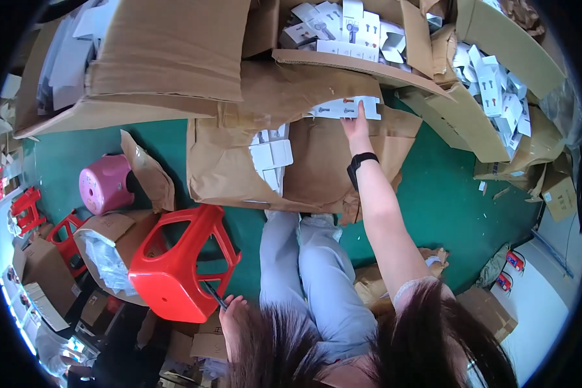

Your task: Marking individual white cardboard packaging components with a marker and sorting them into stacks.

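Note:
My right hand, with a dark band on its wrist, reaches forward over a torn brown paper wrapping. Its fingers grip the near edge of a flat white printed carton, which lies in a torn opening at the far side of the paper. More folded white cartons show through another tear, to the left. Low on the left, my left hand is closed on a slim dark object pointing up and left; its exact kind is unclear. Hair partly covers this arm.
Large cardboard boxes of white cartons stand at the far side, with another open box at right. A red plastic stool lies tipped at left, near a pink stool and a plastic-lined box. The floor is green.

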`<state>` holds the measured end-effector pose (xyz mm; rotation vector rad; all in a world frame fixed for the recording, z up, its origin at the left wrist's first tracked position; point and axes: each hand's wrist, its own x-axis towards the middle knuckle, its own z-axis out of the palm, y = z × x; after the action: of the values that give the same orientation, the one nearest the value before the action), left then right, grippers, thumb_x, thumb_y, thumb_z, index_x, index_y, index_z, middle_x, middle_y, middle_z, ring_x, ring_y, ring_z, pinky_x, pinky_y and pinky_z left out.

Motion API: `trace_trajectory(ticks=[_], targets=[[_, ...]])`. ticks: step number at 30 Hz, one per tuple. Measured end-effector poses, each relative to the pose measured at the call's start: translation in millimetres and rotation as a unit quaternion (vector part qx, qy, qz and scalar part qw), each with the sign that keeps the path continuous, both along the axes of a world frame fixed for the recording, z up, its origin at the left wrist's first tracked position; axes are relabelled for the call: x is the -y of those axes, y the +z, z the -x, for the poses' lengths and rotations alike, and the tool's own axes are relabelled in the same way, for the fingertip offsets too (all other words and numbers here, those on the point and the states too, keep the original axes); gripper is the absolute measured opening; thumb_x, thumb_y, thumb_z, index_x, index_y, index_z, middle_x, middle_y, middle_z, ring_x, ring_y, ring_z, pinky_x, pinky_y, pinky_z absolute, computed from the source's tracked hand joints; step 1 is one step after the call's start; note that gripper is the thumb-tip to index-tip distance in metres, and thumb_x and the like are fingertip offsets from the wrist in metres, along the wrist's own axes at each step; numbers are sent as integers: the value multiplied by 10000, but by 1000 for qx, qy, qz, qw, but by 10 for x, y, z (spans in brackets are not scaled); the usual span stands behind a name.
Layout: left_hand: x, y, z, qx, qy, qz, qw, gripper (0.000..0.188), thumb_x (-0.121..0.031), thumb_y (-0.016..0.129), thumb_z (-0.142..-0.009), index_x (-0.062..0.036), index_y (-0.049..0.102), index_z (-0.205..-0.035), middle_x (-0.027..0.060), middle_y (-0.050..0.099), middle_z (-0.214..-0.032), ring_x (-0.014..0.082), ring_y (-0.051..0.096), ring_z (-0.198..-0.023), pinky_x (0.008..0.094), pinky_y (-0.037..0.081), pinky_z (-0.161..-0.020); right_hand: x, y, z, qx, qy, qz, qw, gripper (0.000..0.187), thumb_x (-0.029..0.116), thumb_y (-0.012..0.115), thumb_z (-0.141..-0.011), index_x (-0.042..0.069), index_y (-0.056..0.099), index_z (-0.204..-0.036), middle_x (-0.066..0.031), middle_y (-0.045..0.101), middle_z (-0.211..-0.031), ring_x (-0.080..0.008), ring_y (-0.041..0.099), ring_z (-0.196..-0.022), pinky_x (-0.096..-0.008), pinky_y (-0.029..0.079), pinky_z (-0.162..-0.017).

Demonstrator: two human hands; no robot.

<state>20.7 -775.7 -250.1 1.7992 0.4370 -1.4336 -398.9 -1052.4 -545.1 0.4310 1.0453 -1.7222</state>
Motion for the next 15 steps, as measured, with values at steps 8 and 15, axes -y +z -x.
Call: trace_trajectory(ticks=[8,15], targets=[[-491,-346,69,96,-224,21,970,289,-75,468,-844,-52,411,-1126,128,545,-1011,196,546,-888,281,436,-823,156,-392,174,-61,-30,-66,995,326,228,657,-724,119,516,-997,-48,515,-1001,-191,437,-998,-372,371,-852],[-320,-327,51,6,-40,15,999,253,-54,499,-821,-46,446,-1068,109,574,-938,173,570,-797,257,465,-731,229,-173,6,-1,-83,-94,992,296,214,654,-701,150,527,-961,-20,521,-950,-186,448,-922,-355,387,-792]])
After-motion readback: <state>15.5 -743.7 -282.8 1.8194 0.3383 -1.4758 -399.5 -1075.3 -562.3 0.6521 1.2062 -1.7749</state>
